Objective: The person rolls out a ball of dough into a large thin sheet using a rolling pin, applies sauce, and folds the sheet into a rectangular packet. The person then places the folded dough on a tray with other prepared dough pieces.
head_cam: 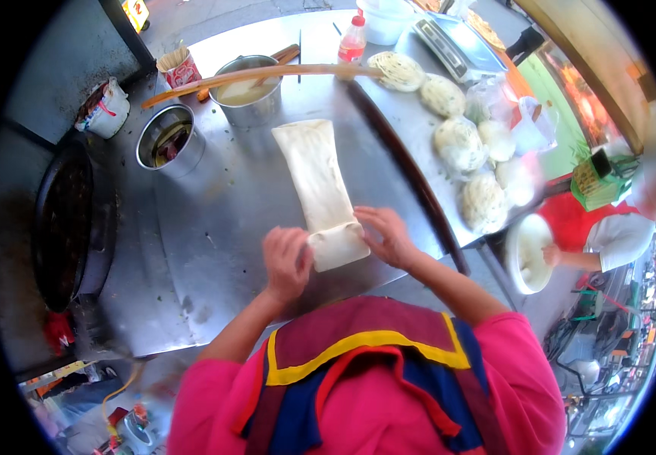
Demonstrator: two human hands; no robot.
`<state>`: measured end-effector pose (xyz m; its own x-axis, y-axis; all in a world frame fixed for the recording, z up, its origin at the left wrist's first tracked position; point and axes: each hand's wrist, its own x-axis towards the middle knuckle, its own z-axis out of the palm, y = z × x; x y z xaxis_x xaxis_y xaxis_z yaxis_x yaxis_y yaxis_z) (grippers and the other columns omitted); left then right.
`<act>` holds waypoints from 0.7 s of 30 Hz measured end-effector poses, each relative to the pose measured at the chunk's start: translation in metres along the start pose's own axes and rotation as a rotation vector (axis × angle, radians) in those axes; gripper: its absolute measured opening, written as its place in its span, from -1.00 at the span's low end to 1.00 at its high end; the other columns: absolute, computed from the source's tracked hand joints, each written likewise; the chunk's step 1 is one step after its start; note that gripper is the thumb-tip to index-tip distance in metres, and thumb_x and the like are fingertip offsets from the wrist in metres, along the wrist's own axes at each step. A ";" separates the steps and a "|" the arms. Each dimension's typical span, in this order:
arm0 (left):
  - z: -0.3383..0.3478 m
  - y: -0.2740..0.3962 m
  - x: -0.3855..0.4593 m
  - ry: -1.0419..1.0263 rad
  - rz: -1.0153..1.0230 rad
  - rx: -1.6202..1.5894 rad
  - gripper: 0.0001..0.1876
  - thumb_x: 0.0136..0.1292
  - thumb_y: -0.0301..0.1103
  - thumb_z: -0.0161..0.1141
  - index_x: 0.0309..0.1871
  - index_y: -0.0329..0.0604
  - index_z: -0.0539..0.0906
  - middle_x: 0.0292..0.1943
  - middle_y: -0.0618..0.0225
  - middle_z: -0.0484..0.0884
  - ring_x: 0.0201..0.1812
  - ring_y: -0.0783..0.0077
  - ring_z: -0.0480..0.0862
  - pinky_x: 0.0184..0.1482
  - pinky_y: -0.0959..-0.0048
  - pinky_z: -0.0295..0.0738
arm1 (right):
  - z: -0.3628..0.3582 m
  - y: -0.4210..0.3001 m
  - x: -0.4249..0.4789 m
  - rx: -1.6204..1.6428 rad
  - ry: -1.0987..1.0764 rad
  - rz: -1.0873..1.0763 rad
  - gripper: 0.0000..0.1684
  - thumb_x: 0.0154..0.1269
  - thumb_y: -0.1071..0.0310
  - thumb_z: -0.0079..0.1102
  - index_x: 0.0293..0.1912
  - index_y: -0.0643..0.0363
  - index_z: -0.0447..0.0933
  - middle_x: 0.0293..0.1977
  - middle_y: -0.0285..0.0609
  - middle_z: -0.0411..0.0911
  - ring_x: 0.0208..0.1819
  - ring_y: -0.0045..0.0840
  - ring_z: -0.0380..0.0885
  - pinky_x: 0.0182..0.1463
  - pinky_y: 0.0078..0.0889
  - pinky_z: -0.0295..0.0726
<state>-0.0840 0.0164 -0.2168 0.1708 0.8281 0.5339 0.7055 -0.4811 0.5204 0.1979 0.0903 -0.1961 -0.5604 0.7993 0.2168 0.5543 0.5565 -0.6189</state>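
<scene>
A long strip of pale dough (322, 176) lies on the steel worktop in front of me, its near end doubled over into a flap (339, 245). At the flap's left edge is my left hand (287, 264), its fingers curled and slightly blurred; whether they pinch the dough is hidden. My right hand (388, 236) is beside the flap's right edge, with thumb and fingers apart and the fingertips close to or touching the dough. A dark wooden rolling rod (407, 170) lies along the worktop to the right of the dough.
Beyond the dough are a steel pot (248, 111), a smaller steel pot (183, 151) and a light wooden stick (288, 70). A large black pan (100, 239) stands left. Dough rounds (456, 145), some bagged, line the right. A co-worker's hand (551, 255) touches a white tub (513, 253).
</scene>
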 end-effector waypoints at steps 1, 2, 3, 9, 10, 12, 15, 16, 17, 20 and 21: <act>-0.007 0.002 -0.003 -0.056 0.081 -0.036 -0.40 0.21 -0.17 0.46 0.27 -0.25 0.59 0.31 0.09 0.55 0.35 -0.08 0.45 0.45 -0.13 0.21 | -0.012 -0.010 0.003 -0.006 -0.072 -0.059 -0.32 0.22 0.27 0.49 0.33 0.05 0.51 0.30 -0.10 0.55 0.34 -0.13 0.49 0.39 -0.10 0.42; -0.011 0.008 -0.005 -0.128 0.080 -0.026 -0.34 0.19 -0.15 0.47 0.32 -0.25 0.55 0.34 0.09 0.52 0.39 -0.08 0.42 0.48 -0.15 0.16 | -0.027 -0.022 0.003 -0.049 -0.167 -0.131 -0.27 0.21 0.27 0.50 0.36 0.03 0.48 0.32 -0.12 0.54 0.37 -0.13 0.47 0.41 -0.08 0.40; -0.021 0.022 0.000 -0.204 0.080 -0.017 -0.28 0.18 -0.13 0.48 0.37 -0.25 0.52 0.38 0.08 0.50 0.44 -0.08 0.39 0.51 -0.17 0.11 | -0.031 -0.024 0.004 -0.084 -0.224 -0.165 -0.22 0.19 0.27 0.51 0.39 0.01 0.45 0.34 -0.13 0.53 0.39 -0.14 0.45 0.43 -0.07 0.38; -0.016 0.024 0.023 -0.362 -0.022 0.145 -0.20 0.20 -0.18 0.43 0.50 -0.19 0.41 0.49 0.09 0.42 0.53 -0.05 0.30 0.58 -0.18 -0.03 | -0.005 0.021 0.013 -0.116 -0.223 -0.245 -0.15 0.14 0.34 0.50 0.43 0.00 0.41 0.33 -0.16 0.54 0.39 -0.19 0.46 0.46 -0.05 0.33; -0.013 0.019 0.025 -0.339 0.003 0.177 -0.22 0.21 -0.20 0.42 0.49 -0.18 0.42 0.48 0.10 0.42 0.52 -0.05 0.31 0.58 -0.16 -0.02 | -0.002 0.025 0.017 -0.122 -0.200 -0.267 -0.17 0.14 0.35 0.49 0.41 0.01 0.42 0.30 -0.17 0.55 0.35 -0.19 0.48 0.45 -0.05 0.35; -0.008 0.011 0.023 -0.287 0.036 0.149 -0.30 0.21 -0.24 0.41 0.43 -0.17 0.50 0.41 0.11 0.48 0.45 -0.02 0.38 0.55 -0.12 0.06 | -0.002 0.031 0.023 -0.151 -0.180 -0.299 -0.25 0.13 0.38 0.48 0.34 0.05 0.47 0.22 -0.17 0.60 0.26 -0.18 0.53 0.39 -0.05 0.38; -0.009 0.005 0.030 -0.202 -0.018 0.056 -0.46 0.25 -0.25 0.38 0.31 -0.16 0.60 0.24 0.13 0.57 0.31 0.03 0.47 0.46 -0.05 0.19 | -0.008 0.029 0.033 -0.054 -0.168 -0.234 -0.36 0.14 0.37 0.45 0.24 0.10 0.53 0.08 -0.15 0.65 0.13 -0.17 0.56 0.29 -0.06 0.44; -0.010 0.005 0.035 -0.175 -0.054 0.013 -0.51 0.27 -0.25 0.36 0.26 -0.16 0.63 0.17 0.14 0.61 0.26 0.05 0.50 0.43 -0.02 0.24 | -0.010 0.025 0.037 -0.017 -0.153 -0.199 -0.41 0.15 0.36 0.45 0.21 0.12 0.55 0.04 -0.14 0.66 0.09 -0.17 0.57 0.25 -0.07 0.46; -0.010 0.001 0.040 -0.165 -0.144 -0.059 -0.56 0.31 -0.24 0.34 0.22 -0.16 0.65 0.12 0.15 0.61 0.21 0.04 0.51 0.37 0.00 0.28 | -0.013 0.021 0.044 0.005 -0.121 -0.162 -0.45 0.17 0.34 0.44 0.17 0.13 0.58 0.01 -0.12 0.66 0.05 -0.16 0.58 0.21 -0.10 0.48; 0.002 -0.017 0.064 -0.102 -0.418 -0.247 -0.66 0.40 -0.21 0.26 0.15 -0.17 0.67 0.00 0.16 0.63 0.10 0.02 0.53 0.22 0.06 0.39 | -0.010 0.021 0.071 0.078 -0.059 0.012 -0.56 0.23 0.27 0.42 0.09 0.16 0.63 -0.04 -0.05 0.65 -0.05 -0.13 0.60 0.08 -0.14 0.53; 0.008 -0.024 0.077 -0.069 -0.506 -0.284 -0.66 0.43 -0.20 0.24 0.15 -0.17 0.66 -0.01 0.16 0.63 0.08 0.02 0.53 0.18 0.08 0.41 | -0.010 0.019 0.085 0.124 -0.052 0.094 -0.58 0.27 0.23 0.40 0.08 0.18 0.64 -0.04 -0.02 0.65 -0.07 -0.12 0.60 0.05 -0.14 0.54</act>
<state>-0.0826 0.0941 -0.1936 -0.0884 0.9872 0.1331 0.5001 -0.0716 0.8630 0.1663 0.1711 -0.1820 -0.5424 0.8321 0.1161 0.5277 0.4449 -0.7236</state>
